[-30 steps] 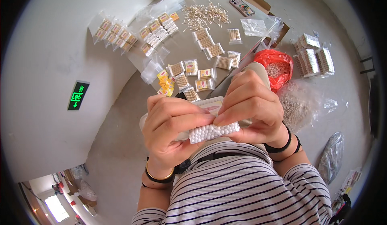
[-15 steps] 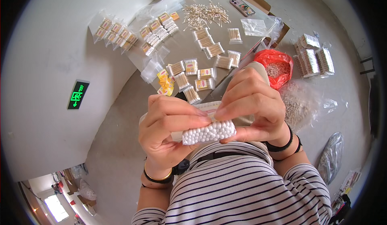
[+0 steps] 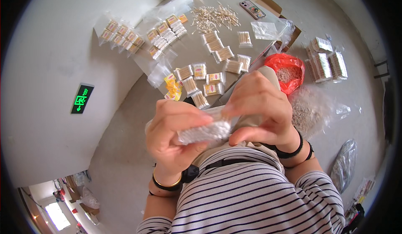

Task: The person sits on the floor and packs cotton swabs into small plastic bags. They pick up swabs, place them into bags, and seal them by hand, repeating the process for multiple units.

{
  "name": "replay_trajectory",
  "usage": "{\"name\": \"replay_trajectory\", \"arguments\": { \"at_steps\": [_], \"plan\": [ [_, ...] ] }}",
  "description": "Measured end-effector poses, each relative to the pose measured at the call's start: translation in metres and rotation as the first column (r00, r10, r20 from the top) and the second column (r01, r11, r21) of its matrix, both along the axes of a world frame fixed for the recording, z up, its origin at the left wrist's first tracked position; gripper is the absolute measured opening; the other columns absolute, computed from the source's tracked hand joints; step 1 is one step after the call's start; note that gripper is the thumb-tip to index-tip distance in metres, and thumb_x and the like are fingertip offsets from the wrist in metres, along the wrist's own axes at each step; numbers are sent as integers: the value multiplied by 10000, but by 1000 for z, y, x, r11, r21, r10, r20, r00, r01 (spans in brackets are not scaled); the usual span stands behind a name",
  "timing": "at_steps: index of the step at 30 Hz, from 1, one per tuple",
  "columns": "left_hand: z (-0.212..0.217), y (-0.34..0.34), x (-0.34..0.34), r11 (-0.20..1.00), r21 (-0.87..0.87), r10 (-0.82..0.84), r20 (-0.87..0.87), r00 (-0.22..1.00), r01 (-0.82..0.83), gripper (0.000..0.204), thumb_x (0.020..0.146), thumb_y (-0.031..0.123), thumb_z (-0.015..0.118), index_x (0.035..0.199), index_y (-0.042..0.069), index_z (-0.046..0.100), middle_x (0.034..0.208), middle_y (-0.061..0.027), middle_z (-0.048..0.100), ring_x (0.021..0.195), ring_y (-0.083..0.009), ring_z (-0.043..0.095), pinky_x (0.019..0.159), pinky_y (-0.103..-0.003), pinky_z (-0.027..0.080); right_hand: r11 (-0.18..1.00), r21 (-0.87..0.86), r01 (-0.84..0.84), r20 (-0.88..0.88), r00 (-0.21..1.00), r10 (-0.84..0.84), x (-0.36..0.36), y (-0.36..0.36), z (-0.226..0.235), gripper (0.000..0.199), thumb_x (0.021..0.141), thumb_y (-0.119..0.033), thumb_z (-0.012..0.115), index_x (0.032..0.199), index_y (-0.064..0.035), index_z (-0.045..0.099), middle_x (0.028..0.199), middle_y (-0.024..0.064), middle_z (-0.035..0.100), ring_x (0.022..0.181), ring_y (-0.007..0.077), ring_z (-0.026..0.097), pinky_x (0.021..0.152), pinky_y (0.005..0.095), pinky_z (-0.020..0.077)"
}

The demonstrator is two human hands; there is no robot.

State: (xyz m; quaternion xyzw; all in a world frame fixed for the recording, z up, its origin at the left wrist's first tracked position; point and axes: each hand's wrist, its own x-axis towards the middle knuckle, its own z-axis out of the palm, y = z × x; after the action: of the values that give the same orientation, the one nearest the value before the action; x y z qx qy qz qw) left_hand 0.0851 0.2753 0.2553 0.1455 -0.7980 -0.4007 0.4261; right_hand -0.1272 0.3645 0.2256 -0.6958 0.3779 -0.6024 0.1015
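My left hand and right hand both have fingers closed on 1 small clear packet of cotton swabs, held blurred in front of my chest above the bench, where more filled packets lie near a red bag.

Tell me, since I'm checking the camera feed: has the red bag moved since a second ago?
No. The red bag sits in the same spot beside the table corner.
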Motion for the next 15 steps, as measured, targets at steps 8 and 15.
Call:
{"name": "replay_trajectory", "arguments": {
  "at_steps": [8,15],
  "plan": [
    [-37,-8,-3,730,663,152,-394,907,166,437,937,325,775,1270,85,624,1272,-62,644,1181,-204,612,1057,-428,474,956,292,-19,265,962,-62,36,-18,-29,681,865,-358,816,1380,-8,540,1185,109,632,1077,241,593,904,346,465],
    [-37,-12,-15,521,817,283,-439,853,247,367,972,257,742,1267,79,617,1240,-36,666,1158,-162,616,1070,-376,454,960,215,178,380,891,-250,64,-49,-32,185,1042,-164,553,972,6,548,851,117,520,718,248,489,661,355,395]
  ]
}}
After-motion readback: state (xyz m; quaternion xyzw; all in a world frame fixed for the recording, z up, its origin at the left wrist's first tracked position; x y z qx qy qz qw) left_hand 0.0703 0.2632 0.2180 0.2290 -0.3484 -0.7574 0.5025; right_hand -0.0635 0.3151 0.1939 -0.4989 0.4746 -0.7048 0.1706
